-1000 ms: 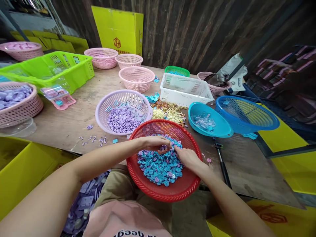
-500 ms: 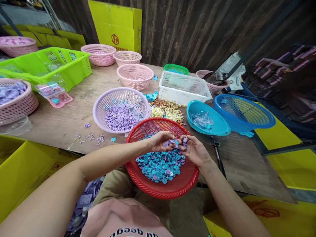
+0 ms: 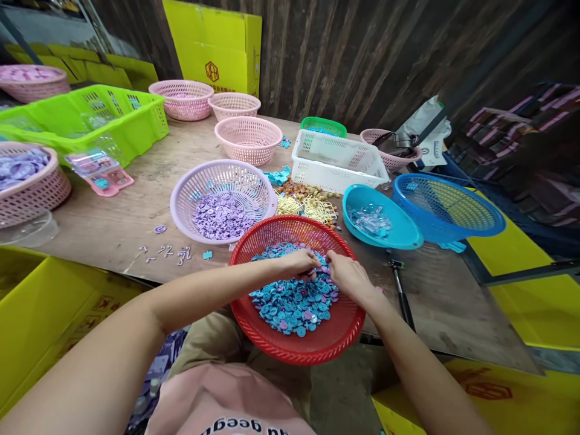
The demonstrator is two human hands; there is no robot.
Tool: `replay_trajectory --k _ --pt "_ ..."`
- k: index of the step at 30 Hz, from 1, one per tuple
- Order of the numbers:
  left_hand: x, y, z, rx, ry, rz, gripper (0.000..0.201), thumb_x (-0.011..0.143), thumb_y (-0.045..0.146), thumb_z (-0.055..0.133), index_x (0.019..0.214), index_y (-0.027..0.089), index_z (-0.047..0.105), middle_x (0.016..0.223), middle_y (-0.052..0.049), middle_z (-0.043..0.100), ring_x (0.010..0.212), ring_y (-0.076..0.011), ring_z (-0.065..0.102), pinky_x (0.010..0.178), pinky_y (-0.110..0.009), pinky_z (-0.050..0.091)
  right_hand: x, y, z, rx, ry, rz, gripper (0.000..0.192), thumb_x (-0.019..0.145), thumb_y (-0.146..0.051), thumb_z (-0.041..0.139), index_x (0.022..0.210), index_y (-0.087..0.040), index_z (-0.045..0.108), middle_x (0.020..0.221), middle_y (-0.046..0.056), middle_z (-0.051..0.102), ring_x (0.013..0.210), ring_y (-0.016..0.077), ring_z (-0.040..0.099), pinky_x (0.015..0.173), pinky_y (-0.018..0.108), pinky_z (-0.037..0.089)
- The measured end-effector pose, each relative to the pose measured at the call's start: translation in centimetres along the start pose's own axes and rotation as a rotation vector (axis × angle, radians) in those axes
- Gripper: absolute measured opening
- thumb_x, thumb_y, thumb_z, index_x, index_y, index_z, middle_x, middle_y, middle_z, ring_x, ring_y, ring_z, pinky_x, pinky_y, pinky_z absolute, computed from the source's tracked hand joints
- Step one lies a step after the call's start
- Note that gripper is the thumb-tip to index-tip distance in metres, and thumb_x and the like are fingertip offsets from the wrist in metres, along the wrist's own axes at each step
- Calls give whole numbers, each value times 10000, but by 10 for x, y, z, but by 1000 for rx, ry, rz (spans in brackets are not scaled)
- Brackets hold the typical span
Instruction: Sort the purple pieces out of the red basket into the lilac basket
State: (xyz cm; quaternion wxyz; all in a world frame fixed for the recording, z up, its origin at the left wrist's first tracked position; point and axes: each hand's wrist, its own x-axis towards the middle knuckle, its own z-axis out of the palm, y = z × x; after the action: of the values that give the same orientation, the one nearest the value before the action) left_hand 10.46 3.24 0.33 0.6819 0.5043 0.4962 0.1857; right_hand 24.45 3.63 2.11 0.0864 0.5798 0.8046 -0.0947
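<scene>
plywood table (image 3: 136, 211) runs under dark plank walls (image 3: 362, 54), crowded with baskets. i keep my left hand (image 3: 299, 264) and right hand (image 3: 347, 277) fingers pinching into blue and purple buttons (image 3: 290, 302) in the red basket (image 3: 317, 344) at the near edge.

Red basket (image 3: 254, 329): glossy perforated plastic. Buttons (image 3: 290, 302): smooth plastic. Table (image 3: 118, 217): matt, scuffed wood. Back wall (image 3: 362, 60): rough planks.

Soft, even daylight is falling across the tabletop (image 3: 136, 205), leaving only faint shadows under the baskets. The plank wall (image 3: 362, 54) behind is staying dim. No harsh glare is showing. The wide lens is bending the edges, stretching the forearms; the centre is looking sharp, the corners slightly smeared.
</scene>
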Motion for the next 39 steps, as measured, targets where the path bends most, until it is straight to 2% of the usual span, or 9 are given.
replay_trajectory --k 5,12,16,20,24,28,33,36,39 --pt "0 -9 14 916 296 205 131 713 182 462 689 125 578 693 -100 607 683 -203 577 567 -272 424 -2 -15 16 -275 -109 -46 329 802 -95 265 1070 -99 456 857 185 626 808 269 601 614 321 403" --pt "7 -11 19 1317 185 311 197 743 129 443 839 111 614 826 -143 631 784 -252 595 610 -319 456 4 -10 13 -136 -84 -5 273 787 -119 330 1019 -65 463 851 204 607 806 269 589 619 319 398" --pt "8 -10 12 1384 76 344 210 649 253 608 804 112 618 801 -135 626 753 -255 594 576 -301 457 3 1 2 498 -71 -1 128 759 -238 404 825 -145 464 724 71 573 598 144 537 501 233 361" --pt "5 -9 9 1390 32 361 112 651 176 577 746 127 610 745 -111 617 725 -236 588 575 -289 443 -5 11 -9 1339 -328 -7 126 718 -302 436 771 -188 422 602 -42 471 383 48 340 361 183 237" --pt "-2 -5 9 1211 57 373 88 570 67 584 571 150 553 665 -72 577 666 -205 560 584 -272 421 -8 17 -17 1647 -356 8 190 661 -332 522 763 -182 464 664 -31 498 402 34 336 343 170 190" --pt "-4 -3 5 771 87 328 292 434 33 657 370 176 411 454 2 417 596 -177 500 550 -242 378 -7 20 -23 1284 -118 -38 279 711 -426 480 611 -167 461 553 -41 472 371 32 289 352 184 191" --pt "1 -3 -11 -126 -34 7 157 532 103 626 455 167 506 430 33 395 490 -100 413 448 -205 300 -13 9 -20 135 -32 -16 165 741 -264 480 818 -177 597 761 79 631 685 186 572 568 261 383" --pt "0 0 -20 -183 -89 -10 135 586 168 613 502 144 510 424 46 374 408 -62 340 389 -191 231 -17 -5 -9 -242 -128 -22 262 794 -160 375 936 -152 595 846 155 637 776 255 603 607 319 414" --pt "-4 1 -27 -183 -257 51 223 610 205 611 482 143 440 392 77 269 351 -29 225 354 -178 135 -18 -16 5 -340 -158 -72 313 793 -75 323 929 -112 601 850 182 636 787 270 611 607 332 432"
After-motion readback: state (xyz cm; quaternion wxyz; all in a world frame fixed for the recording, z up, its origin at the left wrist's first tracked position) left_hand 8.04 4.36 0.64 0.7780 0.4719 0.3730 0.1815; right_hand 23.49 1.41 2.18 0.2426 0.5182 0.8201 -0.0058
